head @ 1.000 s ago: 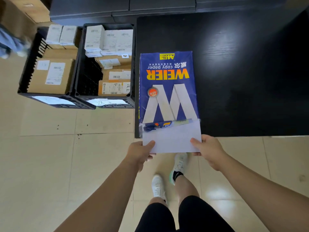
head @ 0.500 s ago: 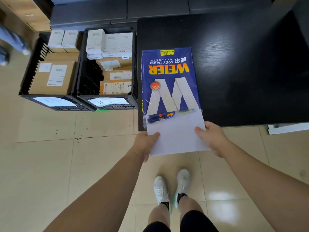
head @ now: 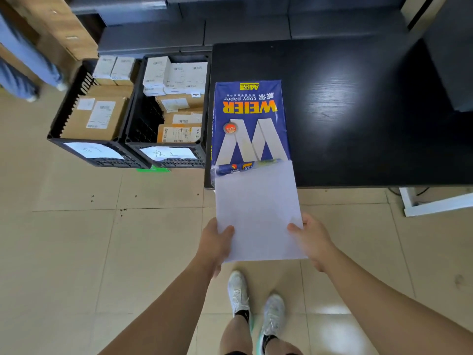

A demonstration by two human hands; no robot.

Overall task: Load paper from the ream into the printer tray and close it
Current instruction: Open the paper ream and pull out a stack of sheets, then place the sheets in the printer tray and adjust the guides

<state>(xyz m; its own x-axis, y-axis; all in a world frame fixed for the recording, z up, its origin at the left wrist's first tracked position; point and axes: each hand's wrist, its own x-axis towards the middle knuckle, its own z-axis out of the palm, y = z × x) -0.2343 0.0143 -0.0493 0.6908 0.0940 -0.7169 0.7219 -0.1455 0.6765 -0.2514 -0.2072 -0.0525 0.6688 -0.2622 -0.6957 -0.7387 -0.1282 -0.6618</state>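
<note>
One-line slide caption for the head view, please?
Both hands, left hand and right hand, draw white paper sheets from the blue ream wrapper on the black table.

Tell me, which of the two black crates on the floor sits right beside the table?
The right-hand crate, packed with white and brown boxes, sits against the black table. The other crate stands further left, away from it.

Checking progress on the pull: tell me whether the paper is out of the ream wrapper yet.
Partly out. The white paper sticks out of the blue ream past the table edge, its far end inside the wrapper.
</note>
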